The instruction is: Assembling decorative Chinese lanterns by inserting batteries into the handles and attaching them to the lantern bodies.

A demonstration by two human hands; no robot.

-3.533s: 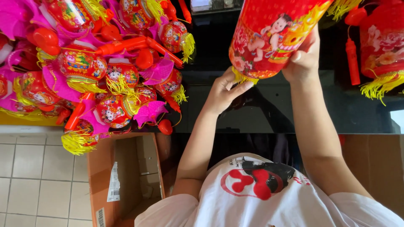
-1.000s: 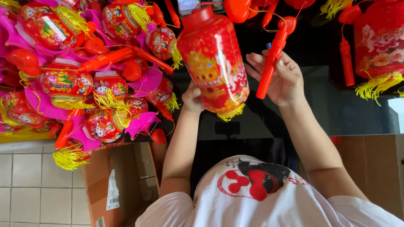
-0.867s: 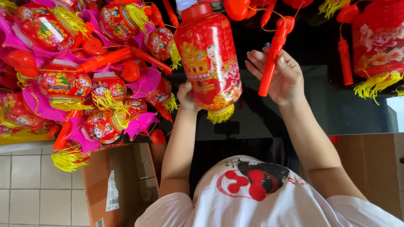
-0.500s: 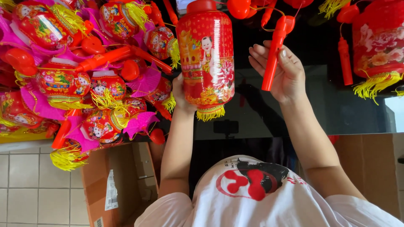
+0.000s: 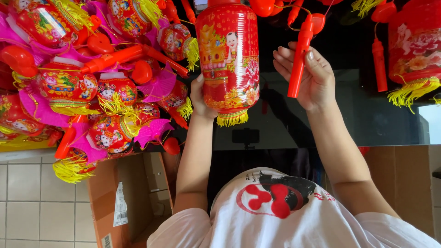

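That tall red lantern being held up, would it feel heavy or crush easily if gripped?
The red cylindrical lantern probably feels light: the left hand steadies it alone from one side. Its thin printed wall looks crushable, so grip gently. The yellow fringe at its end is floppy and would likely sway.

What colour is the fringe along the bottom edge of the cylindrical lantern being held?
Yellow-gold, on the red lantern that the left hand holds; head view shows it.

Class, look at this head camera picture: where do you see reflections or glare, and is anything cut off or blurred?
Head view: the glossy black table mirrors the arms; bright glare at its right edge; the red lantern in the left hand is sharp but cropped at the top; the red stick in the right hand is sharp.
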